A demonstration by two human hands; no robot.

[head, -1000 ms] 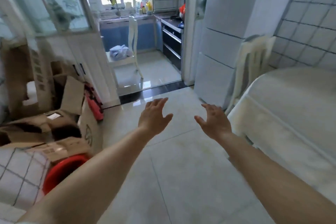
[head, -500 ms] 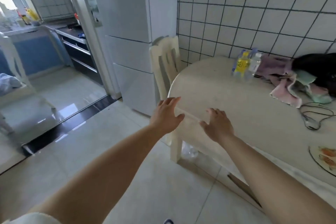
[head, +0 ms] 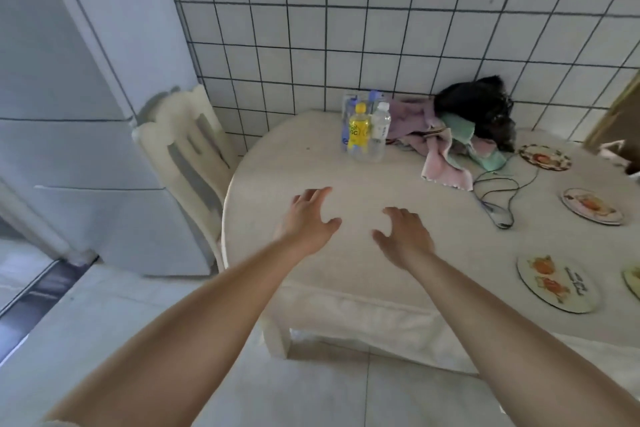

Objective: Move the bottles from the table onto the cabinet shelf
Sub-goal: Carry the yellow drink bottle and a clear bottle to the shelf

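Both hands, left (head: 308, 218) and right (head: 403, 236), hover empty with fingers spread over the table (head: 277, 163). Bottles (head: 365, 128) stand clustered at its far edge by the tiled wall (head: 346, 28), a cloth pile (head: 446, 149) just beside them.

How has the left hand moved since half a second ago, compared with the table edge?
Yes. The left hand has gone forward past the table edge and is now over the tabletop, nearer the yellow bottle.
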